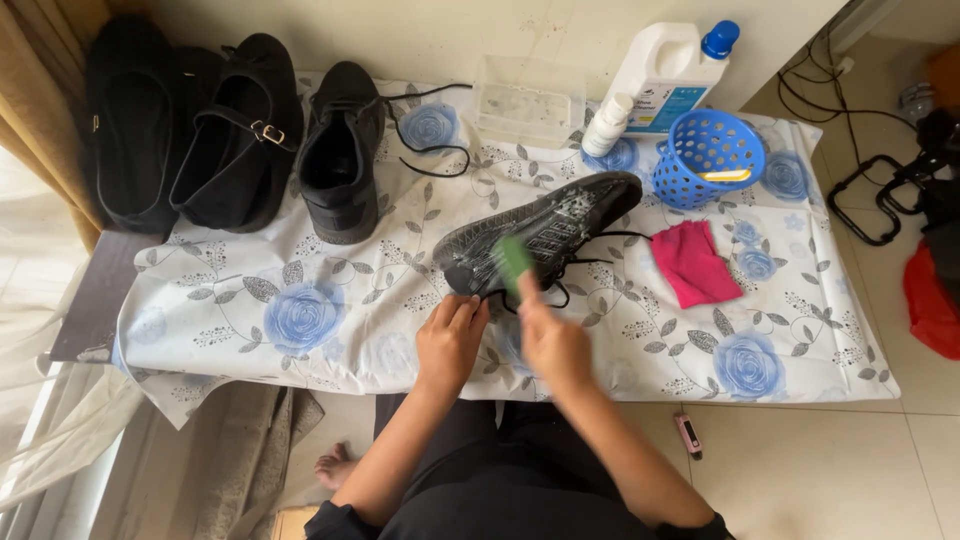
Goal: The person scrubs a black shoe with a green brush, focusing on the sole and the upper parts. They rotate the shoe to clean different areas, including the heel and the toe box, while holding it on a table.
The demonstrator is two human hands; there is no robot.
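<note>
A black lace-up shoe (560,222) lies on its side in the middle of a floral cloth (330,320), its sole covered in white foam. My right hand (552,342) holds a green brush (512,258) against the shoe's near end; the brush is motion-blurred. My left hand (450,340) grips the shoe's toe end from below, steadying it. The shoe's black laces trail loose over the cloth beside the brush.
Several other black shoes (240,130) stand at the back left. At the back right are a white jug with a blue cap (668,70), a small white bottle (607,124), a clear tray (528,100) and a blue basket (708,158). A pink cloth (694,264) lies right of the shoe.
</note>
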